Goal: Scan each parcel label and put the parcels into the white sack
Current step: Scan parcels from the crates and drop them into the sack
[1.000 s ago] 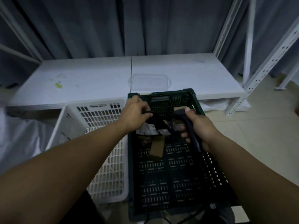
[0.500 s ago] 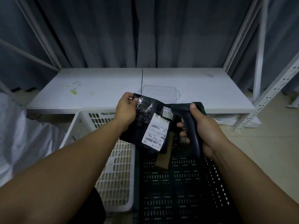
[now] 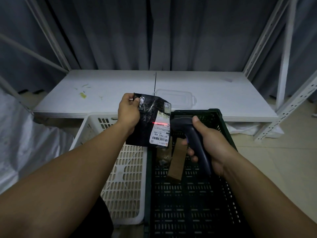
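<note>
Red line now on label; none 0.5 s ago. Left hand pinches parcel top corner, raised over crate's 11 o'clock. Right hand grips scanner at parcel's 3 o'clock.

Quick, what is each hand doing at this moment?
Left hand: pinches the top corner of the black parcel.
Right hand: grips the handle of the barcode scanner.
</note>
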